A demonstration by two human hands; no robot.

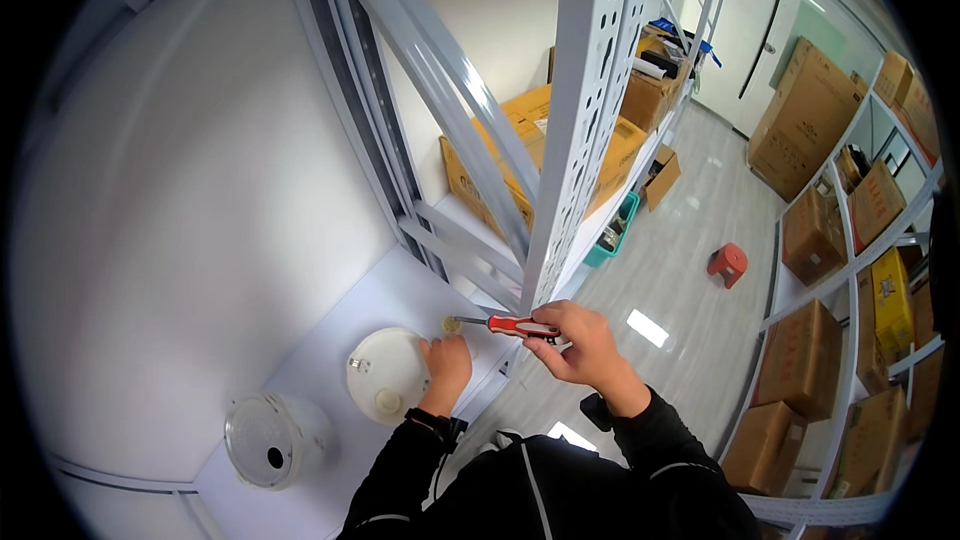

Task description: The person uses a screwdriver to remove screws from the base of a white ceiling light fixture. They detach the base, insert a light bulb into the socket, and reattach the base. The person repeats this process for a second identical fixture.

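My right hand [585, 345] is wrapped around a screwdriver [512, 326] with a red and black handle, its shaft pointing left. The tip reaches a small yellowish round piece [451, 324] on the white shelf. Just below that piece, my left hand [447, 365] is closed at the right rim of a round white disc-shaped part [385, 352], its fingers curled. What those fingers hold, if anything, is hidden. The disc carries a small metal fitting [358, 366] and a pale round piece [388, 401].
A white cylindrical housing [268, 440] with a dark hole stands left on the shelf [350, 305]. A perforated grey upright [575, 130] rises close beyond my hands. Cardboard boxes [800, 350] fill the right-hand rack; a red stool [728, 265] stands on the floor.
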